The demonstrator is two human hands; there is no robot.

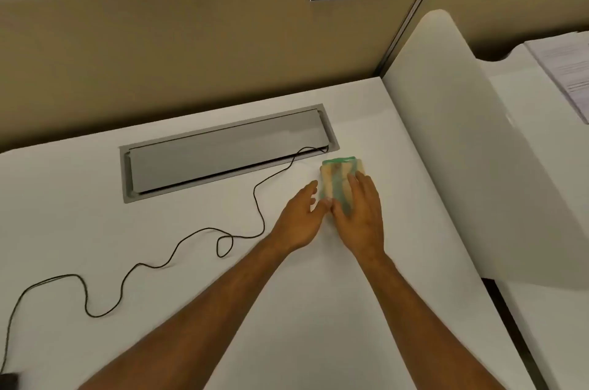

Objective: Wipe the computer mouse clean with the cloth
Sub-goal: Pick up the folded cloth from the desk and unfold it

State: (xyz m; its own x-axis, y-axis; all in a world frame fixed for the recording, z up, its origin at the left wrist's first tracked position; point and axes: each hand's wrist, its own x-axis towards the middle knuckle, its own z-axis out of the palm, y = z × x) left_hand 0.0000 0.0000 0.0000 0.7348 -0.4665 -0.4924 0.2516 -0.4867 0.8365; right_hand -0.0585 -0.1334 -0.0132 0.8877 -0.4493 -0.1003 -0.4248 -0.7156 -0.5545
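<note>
Yellow and green, the folded cloth [341,181] lies on the white bench [191,262], at about one o'clock from the middle of the picture. Its long side points away from the person, toward twelve o'clock, and a green edge shows at its far end.

The right hand [360,217] lies flat on top of the cloth with its fingers spread out, pressing down and not gripping. The left hand [299,220] sits just beside the cloth at its nine o'clock side. Its fingers are loose and uncurled, and the tips touch the near corner of the cloth. It holds nothing.

The computer mouse [8,380] is far off, at the low left corner, about eight o'clock from the hands. Only a small dark bit shows at the picture's edge, so its shape is hard to tell. Its thin black cord [258,208] wiggles across the bench and goes into the grey slot [223,154].

The left hand is nearer the mouse, so it looks best placed to fetch it. No wiping has begun, I think.
</note>
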